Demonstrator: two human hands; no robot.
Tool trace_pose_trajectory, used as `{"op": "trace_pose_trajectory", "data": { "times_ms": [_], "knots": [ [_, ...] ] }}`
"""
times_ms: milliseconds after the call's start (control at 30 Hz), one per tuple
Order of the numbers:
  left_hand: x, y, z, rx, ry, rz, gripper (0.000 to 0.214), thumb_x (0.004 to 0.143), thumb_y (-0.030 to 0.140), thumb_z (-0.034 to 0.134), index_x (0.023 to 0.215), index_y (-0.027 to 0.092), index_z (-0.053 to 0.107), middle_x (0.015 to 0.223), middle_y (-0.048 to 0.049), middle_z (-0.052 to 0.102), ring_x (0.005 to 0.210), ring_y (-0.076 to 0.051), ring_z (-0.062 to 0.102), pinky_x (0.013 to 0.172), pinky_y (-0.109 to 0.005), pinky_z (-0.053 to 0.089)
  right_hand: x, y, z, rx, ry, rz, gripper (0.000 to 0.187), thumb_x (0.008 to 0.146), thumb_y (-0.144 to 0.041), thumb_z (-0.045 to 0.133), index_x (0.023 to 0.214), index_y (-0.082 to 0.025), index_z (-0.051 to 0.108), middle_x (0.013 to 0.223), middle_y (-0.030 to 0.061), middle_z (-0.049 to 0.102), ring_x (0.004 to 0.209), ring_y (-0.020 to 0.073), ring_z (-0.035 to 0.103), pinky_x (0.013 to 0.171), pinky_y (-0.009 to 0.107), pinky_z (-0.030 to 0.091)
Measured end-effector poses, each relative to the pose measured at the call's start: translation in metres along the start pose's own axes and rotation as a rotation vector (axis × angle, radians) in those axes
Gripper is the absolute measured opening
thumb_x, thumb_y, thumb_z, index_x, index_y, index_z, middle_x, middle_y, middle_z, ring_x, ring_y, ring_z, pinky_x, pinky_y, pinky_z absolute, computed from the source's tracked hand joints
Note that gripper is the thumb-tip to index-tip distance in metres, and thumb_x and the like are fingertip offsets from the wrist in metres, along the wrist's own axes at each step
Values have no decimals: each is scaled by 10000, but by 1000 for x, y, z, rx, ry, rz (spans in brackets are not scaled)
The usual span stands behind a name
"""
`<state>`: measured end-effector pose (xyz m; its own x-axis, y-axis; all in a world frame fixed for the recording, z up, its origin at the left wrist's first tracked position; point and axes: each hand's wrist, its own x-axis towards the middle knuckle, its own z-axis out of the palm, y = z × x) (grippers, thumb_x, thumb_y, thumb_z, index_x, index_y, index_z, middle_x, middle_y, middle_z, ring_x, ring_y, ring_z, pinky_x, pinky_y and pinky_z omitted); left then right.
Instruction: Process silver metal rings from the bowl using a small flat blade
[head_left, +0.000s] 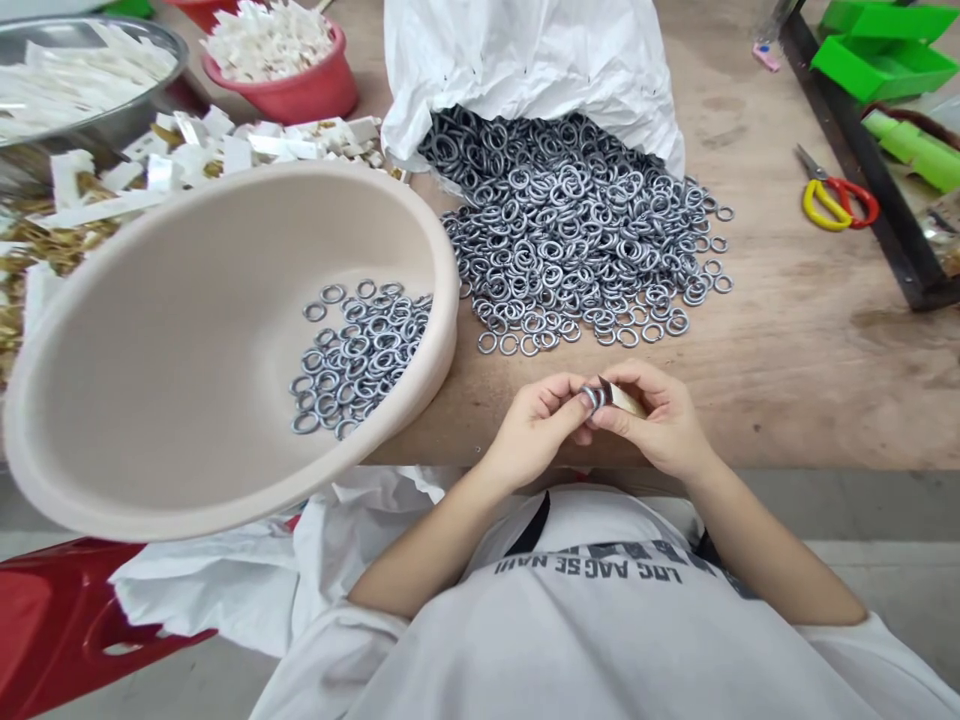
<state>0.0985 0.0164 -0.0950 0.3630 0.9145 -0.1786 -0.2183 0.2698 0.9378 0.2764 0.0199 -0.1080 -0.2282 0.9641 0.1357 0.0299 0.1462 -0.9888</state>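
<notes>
In front of my body, at the table's near edge, my two hands meet. My left hand [531, 428] is closed, pinching a few grey metal rings [593, 399] between thumb and fingers. My right hand [671, 425] is closed around a small flat cream-coloured piece with a dark, pointed end [625, 400]; its exact kind is unclear. The dark end touches or nearly touches the rings. Beyond the hands spreads a large pile of similar rings [562, 240], spilling from a white woven sack [532, 60]. A beige basin [187, 320], tilted toward me on the left, contains more rings [360, 360].
Scissors [832, 195] with red and yellow handles lie at the right, beside a dark metal bar [862, 150] and green trays [885, 65]. White and gold strips [157, 165], a red bowl [300, 95] and a steel bowl [161, 95] crowd the back left. A red stool [60, 620] stands below.
</notes>
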Motion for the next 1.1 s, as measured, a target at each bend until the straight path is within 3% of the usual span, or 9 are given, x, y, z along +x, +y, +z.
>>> {"op": "trace_pose_trajectory", "data": {
  "times_ms": [167, 367, 467, 567, 700, 800, 1100],
  "knots": [
    [1, -9, 2, -19, -11, -99, 321, 921, 456, 631, 809, 161, 575, 621, 32, 574, 495, -69, 514, 477, -167, 450, 2, -1, 1, 23, 13, 38, 198, 914, -423, 693, 977, -236, 710, 881, 8, 701, 806, 162, 650, 780, 314, 512],
    [1, -19, 9, -66, 40, -116, 284, 923, 449, 582, 839, 179, 549, 593, 59, 515, 490, -73, 457, 452, -164, 415, 0, -2, 5, -140, 27, 0, 249, 857, -444, 757, 966, -231, 687, 845, 1, 684, 762, 164, 627, 735, 305, 485],
    [1, -21, 12, -99, 81, -81, 265, 940, 431, 542, 829, 192, 518, 568, 70, 490, 471, -74, 420, 432, -165, 371, 0, -1, 4, -220, 60, -12, 259, 917, -477, 674, 983, -226, 667, 838, 10, 688, 767, 175, 629, 740, 313, 479],
    [2, -22, 14, -126, 152, -46, 302, 957, 411, 503, 750, 195, 465, 549, 70, 462, 461, -67, 395, 430, -167, 329, -4, -3, 3, -420, 82, -117, 268, 978, -469, 576, 992, -211, 648, 855, 28, 678, 771, 174, 619, 711, 298, 447],
    [1, -22, 16, -141, 208, -44, 285, 944, 379, 505, 732, 192, 467, 555, 72, 443, 449, -59, 378, 427, -170, 315, -12, -9, 5, -757, 4, -267, 315, 1001, -459, 531, 846, -199, 621, 752, 20, 611, 664, 147, 542, 629, 286, 364],
    [0, -22, 18, -138, 233, -45, 279, 926, 384, 526, 733, 194, 465, 564, 71, 430, 448, -58, 366, 419, -172, 302, -14, -11, 7, -872, -18, -314, 348, 999, -468, 533, 782, -202, 586, 721, 17, 584, 652, 145, 515, 624, 292, 333],
    [-2, -20, 20, -195, 175, -128, 312, 873, 454, 586, 745, 202, 454, 556, 83, 375, 440, -52, 299, 412, -169, 276, -11, -16, 5, -861, -93, -288, 376, 1013, -445, 502, 719, -211, 513, 678, 7, 572, 600, 132, 459, 601, 301, 283]
  ]
}}
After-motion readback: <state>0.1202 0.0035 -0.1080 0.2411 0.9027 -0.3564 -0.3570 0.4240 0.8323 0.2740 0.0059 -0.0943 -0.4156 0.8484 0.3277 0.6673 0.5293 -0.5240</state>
